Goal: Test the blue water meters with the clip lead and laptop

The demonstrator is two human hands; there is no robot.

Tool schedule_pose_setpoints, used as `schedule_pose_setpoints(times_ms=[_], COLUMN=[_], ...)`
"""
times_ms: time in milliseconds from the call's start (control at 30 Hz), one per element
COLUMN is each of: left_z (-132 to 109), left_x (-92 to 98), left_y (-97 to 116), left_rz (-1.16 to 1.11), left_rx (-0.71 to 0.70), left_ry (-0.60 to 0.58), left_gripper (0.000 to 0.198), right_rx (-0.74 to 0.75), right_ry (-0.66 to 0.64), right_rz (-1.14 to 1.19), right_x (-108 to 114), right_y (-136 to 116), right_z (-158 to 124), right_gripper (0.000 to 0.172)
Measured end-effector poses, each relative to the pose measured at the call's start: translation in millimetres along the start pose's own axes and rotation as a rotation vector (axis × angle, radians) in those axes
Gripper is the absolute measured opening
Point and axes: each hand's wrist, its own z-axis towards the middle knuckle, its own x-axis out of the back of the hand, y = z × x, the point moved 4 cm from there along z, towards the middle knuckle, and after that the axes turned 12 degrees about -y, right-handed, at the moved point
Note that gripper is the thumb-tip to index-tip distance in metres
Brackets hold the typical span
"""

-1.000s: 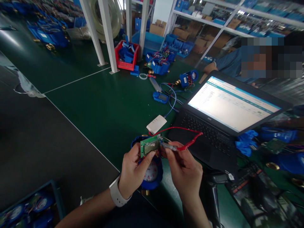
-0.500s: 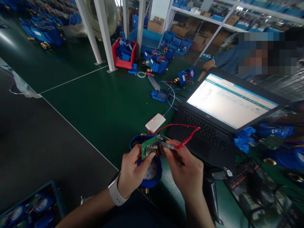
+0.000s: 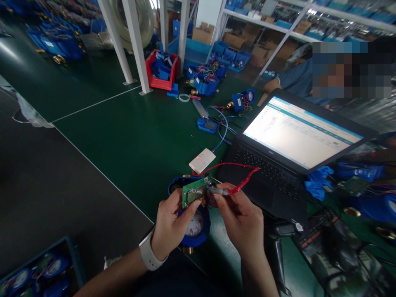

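My left hand (image 3: 173, 220) grips a green circuit board (image 3: 194, 192) by its lower left side, thumb across the front. A coiled spring shows on the board's face. Pinched in my right hand (image 3: 239, 220) is a grey probe connector (image 3: 219, 190) with a red cable (image 3: 244, 181) running from it. The connector's tip meets the board's right edge; the exact contact is hidden by my fingers. Below the board lies a blue water meter (image 3: 198, 235) with a round dial and brass fittings, partly covered by my hands.
A white box with a red light (image 3: 202, 160) sits beyond my hands, wired by a blue cable. To the right stands an open laptop (image 3: 269, 189). A red bin (image 3: 161, 84), more meters (image 3: 206, 84) and a seated person's arm (image 3: 274, 84) are farther back. A crate of meters (image 3: 72, 255) is lower left.
Both hands have shifted slightly left, and the circuit board has turned a little so its face shows more. The grip of each hand stays the same.
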Motion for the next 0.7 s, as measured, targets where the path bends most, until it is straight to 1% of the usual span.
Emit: schedule_pose_setpoints(times_ms=[233,700], left_z=[0.2,3.1], left_x=[0.1,0.1], left_y=[4.6,10.3], left_rz=[-0.001,0.062], left_rx=[-0.068,-0.101], left_ry=[-0.004,0.006], left_gripper=[0.018,0.016], right_rx=[-0.017,0.013], right_ry=[0.002,0.019], right_rz=[0.004,-0.001], right_x=[0.8,1.3], right_y=[3.6,3.7], right_z=[-2.7,-5.4], right_gripper=[0.014,0.014])
